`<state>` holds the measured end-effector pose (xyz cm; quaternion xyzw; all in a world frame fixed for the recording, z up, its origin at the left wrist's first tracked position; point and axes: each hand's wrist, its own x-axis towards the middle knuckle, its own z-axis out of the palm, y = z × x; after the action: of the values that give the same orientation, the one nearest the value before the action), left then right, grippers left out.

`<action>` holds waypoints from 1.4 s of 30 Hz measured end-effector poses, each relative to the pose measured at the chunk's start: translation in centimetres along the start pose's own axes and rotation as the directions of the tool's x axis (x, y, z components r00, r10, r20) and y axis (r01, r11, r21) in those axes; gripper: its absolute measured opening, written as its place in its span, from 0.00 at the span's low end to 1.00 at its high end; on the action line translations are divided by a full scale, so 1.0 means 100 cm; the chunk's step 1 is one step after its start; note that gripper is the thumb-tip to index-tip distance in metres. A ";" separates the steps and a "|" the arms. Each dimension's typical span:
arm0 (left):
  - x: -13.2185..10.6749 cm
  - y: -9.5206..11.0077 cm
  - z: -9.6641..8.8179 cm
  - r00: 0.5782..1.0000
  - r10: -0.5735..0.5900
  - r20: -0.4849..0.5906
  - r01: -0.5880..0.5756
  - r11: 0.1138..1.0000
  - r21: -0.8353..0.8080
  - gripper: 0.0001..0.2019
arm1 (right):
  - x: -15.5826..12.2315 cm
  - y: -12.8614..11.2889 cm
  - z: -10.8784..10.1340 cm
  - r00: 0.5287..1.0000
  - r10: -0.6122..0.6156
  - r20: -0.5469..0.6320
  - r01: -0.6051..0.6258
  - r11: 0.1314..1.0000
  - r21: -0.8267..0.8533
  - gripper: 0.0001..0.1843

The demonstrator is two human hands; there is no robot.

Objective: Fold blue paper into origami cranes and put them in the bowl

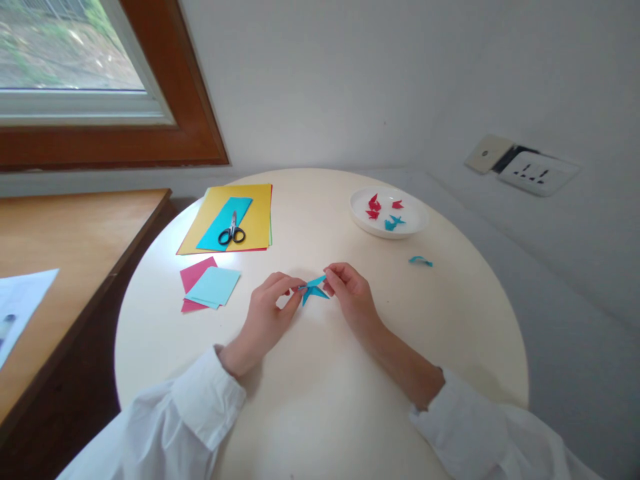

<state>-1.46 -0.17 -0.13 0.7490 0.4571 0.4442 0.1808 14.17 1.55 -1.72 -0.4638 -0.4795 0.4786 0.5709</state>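
A small folded blue paper figure (314,289) is held just above the round cream table (325,400), between both my hands. My left hand (270,310) pinches its left tip with thumb and fingers closed. My right hand (350,290) pinches its right side, fingers curled together. Both sleeves are white and rest near the table's front edge.
A white plate (417,227) with several small red and blue folded figures sits at the back right. A blue paper scrap (421,261) lies near it. Black-handled scissors (232,230) lie on stacked yellow and blue sheets (255,207). Pink and blue squares (210,285) lie left. A wooden desk (75,233) adjoins on the left.
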 end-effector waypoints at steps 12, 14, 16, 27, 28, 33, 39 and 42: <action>0.006 0.001 0.003 0.921 -0.373 0.115 0.384 0.816 -0.432 0.05 | -0.004 0.005 0.001 0.978 0.118 0.169 -0.128 0.990 0.051 0.25; 0.007 0.003 0.002 0.902 -0.404 0.153 0.426 0.771 -0.473 0.06 | -0.003 0.005 0.000 0.976 0.127 0.175 -0.139 0.989 0.057 0.25; 0.008 0.004 0.000 0.899 -0.403 0.169 0.432 0.759 -0.488 0.09 | -0.003 0.004 0.000 0.975 0.141 0.171 -0.155 0.986 0.069 0.24; 0.009 0.007 0.000 0.906 -0.364 0.215 0.423 0.768 -0.481 0.10 | -0.005 -0.010 -0.002 0.890 0.339 0.304 -0.417 0.874 0.248 0.20; 0.009 0.008 0.000 0.903 -0.371 0.217 0.429 0.765 -0.480 0.10 | -0.005 -0.010 -0.002 0.884 0.339 0.322 -0.423 0.873 0.242 0.19; 0.008 0.007 0.000 0.879 -0.446 0.167 0.466 0.733 -0.496 0.06 | -0.003 -0.002 -0.002 0.913 0.294 0.283 -0.361 0.904 0.228 0.15; 0.009 0.007 0.000 0.889 -0.423 0.174 0.447 0.724 -0.525 0.07 | -0.003 0.000 -0.004 0.941 0.221 0.258 -0.277 0.939 0.205 0.11; 0.009 0.007 -0.001 0.894 -0.412 0.177 0.440 0.736 -0.515 0.07 | -0.004 -0.004 -0.004 0.921 0.252 0.299 -0.317 0.929 0.193 0.13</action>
<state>-0.98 0.22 0.89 0.5532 0.4669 0.4824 0.4933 14.53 1.09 -1.44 -0.3880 -0.4187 0.6691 0.4759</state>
